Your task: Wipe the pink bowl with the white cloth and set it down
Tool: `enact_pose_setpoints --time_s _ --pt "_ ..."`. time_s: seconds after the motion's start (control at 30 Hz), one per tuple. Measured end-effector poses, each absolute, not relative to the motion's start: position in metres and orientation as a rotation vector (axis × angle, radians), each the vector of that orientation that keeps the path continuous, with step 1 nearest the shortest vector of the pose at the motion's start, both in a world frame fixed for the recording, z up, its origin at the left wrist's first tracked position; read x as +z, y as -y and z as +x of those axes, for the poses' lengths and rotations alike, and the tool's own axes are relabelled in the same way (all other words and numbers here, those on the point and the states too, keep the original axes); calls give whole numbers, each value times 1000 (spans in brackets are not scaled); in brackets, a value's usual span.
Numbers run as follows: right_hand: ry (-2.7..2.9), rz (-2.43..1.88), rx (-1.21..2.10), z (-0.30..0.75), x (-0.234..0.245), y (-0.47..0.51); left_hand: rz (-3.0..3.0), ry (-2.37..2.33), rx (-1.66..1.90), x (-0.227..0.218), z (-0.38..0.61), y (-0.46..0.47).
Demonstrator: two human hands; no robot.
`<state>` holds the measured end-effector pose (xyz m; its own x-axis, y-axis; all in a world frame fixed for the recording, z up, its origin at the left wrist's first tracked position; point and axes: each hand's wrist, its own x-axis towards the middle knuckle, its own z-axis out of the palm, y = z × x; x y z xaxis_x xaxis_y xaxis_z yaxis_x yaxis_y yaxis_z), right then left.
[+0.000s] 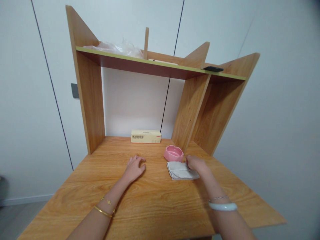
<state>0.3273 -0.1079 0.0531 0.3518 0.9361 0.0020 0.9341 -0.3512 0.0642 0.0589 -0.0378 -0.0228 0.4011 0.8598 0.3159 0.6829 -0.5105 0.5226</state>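
My left hand [134, 168] rests on the wooden desk [140, 200], fingers loosely curled and apart, holding nothing. My right hand [197, 165] lies on the right edge of a folded white cloth [179, 170], fingers closed in a pinch on it. A pink faceted dish [173, 153] sits just behind the cloth, touching or nearly touching it. A cream rectangular box [146, 136] lies at the back of the desk against the wall.
A wooden hutch [92, 110] with side panels and an upper shelf [140, 61] stands over the desk. Crumpled clear plastic [120, 48] lies on the shelf at the left, a dark flat object [213, 69] at the right. A divider panel [190, 113] rises behind the dish.
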Motion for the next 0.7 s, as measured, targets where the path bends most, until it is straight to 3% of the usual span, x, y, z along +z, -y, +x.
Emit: enact_pose_setpoints --time_s 0.13,0.23,0.43,0.7 --pt "-1692 2599 173 300 55 106 2353 -1337 797 -21 58 39" --pt "-1992 2571 306 268 53 97 2344 -1308 830 -21 58 40" --pt "-2782 2028 -123 213 15 62 2313 -1231 952 -25 57 35" --pt "-2792 2065 -373 208 -35 44 2346 -1180 896 -36 59 30"
